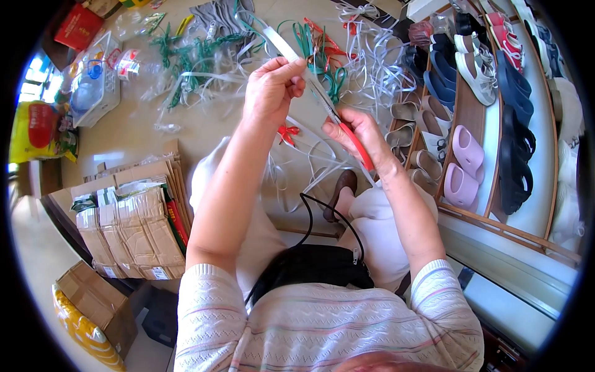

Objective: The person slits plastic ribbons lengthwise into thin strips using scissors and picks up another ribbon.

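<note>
Head view: strap (pixel 282 43) is clamped by left hand (pixel 273 88) fingers, scissors (pixel 356 147) by right hand (pixel 359 133); left thumb (pixel 290 70) could be nicked if blades (pixel 323 98) slip.

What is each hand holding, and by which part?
Right hand: scissors, by the red handles. Left hand: a white strap, pinched between thumb and fingers; how near its end is unclear.

- Shoes (pixel 476 71) sit on a rack (pixel 496 227) right of the right hand (pixel 361 133).
- Cardboard (pixel 133 235) stands behind and left of the left hand (pixel 273 85).
- A bottle (pixel 132 65) lies left of the left hand.
- A crate (pixel 100 111) sits farther left.
- Cloth (pixel 214 15) lies beyond the left hand.
</note>
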